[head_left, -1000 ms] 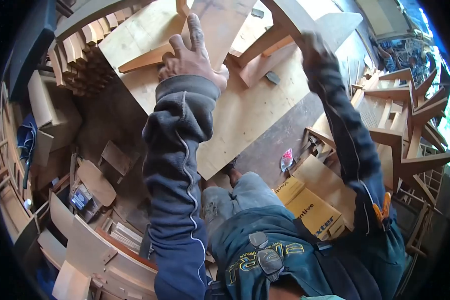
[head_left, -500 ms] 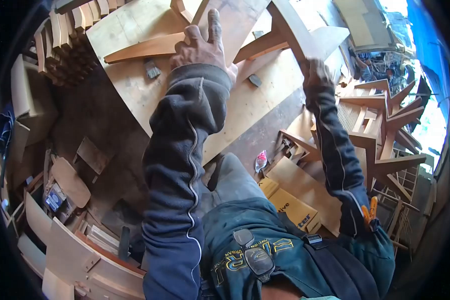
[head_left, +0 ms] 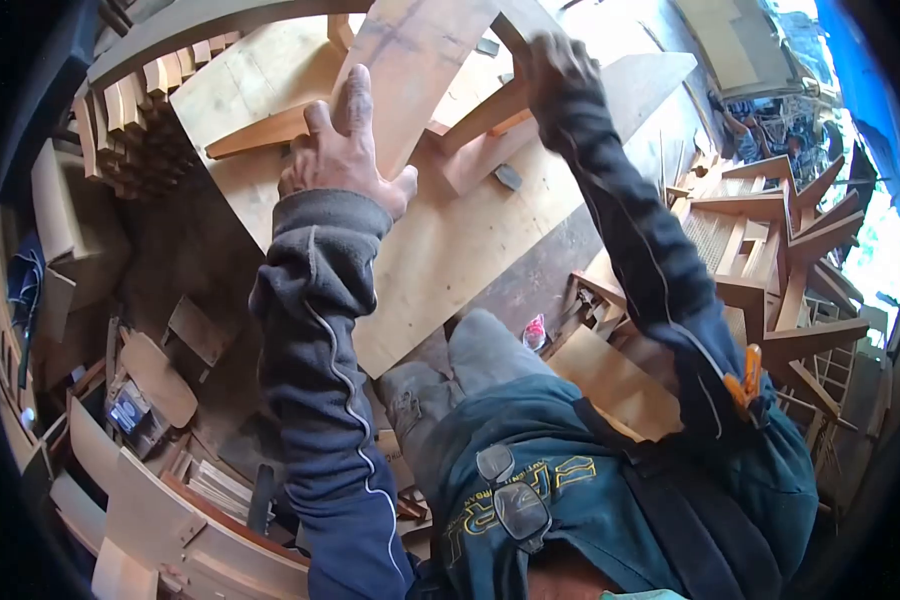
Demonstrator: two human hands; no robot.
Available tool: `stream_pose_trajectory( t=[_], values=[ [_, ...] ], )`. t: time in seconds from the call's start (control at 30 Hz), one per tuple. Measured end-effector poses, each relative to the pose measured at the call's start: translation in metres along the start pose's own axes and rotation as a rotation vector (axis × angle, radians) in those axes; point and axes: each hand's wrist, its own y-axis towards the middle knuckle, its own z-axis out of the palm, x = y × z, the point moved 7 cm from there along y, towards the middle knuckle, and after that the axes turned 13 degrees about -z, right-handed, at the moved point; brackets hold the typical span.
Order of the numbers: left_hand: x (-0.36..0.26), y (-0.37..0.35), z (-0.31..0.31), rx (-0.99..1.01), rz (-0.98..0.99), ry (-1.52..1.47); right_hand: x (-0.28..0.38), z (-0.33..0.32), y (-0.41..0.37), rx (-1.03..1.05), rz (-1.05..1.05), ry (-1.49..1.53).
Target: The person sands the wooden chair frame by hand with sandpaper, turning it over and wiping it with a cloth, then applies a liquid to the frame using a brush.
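Resting on plywood sheet (head_left: 460,265): wooden frame (head_left: 422,62); chair frames (head_left: 757,293) nearby.

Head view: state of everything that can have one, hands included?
Furniture piece: bare wood, legs jutting out
Left hand: index finger extended
Right hand: fingers bent, grip unclear
Dark block: lying on plywood board
Glasses: hanging at shirt neck
Chairs: crowded together, legs outward

Oval board (head_left: 158,382): pale brown, rounded corners.
Blue-labelled pack (head_left: 127,412): just beside the oval board, lower left.
White slats (head_left: 222,486): bundled, below and right of the oval board.
Pink packet (head_left: 535,332): well right of the oval board.
Chair frames (head_left: 752,292): piled, far right of the oval board.
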Motion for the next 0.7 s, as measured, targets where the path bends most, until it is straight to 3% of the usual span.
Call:
stream_pose_trajectory(
  t=[0.07,0.2,0.33,0.43,0.53,0.63,0.7],
  values=[
    [0.002,0.000,0.003,0.011,0.019,-0.031,0.000,0.027,0.027,-0.001,-0.071,-0.110],
    [0.004,-0.002,0.003,-0.066,0.034,-0.061,-0.001,0.014,0.017,0.116,0.049,-0.028],
    [0.007,0.001,0.004,-0.022,0.026,-0.095,-0.004,0.018,0.011,0.105,0.136,-0.060],
    [0.005,0.001,0.003,0.047,0.011,-0.052,0.001,0.020,0.036,0.056,0.083,-0.117],
    [0.007,0.001,0.005,0.018,0.026,-0.078,-0.003,0.006,0.002,0.103,0.081,0.024],
    [0.006,0.001,0.005,0.044,0.021,-0.083,0.008,-0.033,-0.076,0.267,0.098,-0.076],
    [0.004,0.000,0.004,0.049,0.017,-0.077,0.003,-0.052,-0.121,0.238,0.226,-0.075]
  ],
)
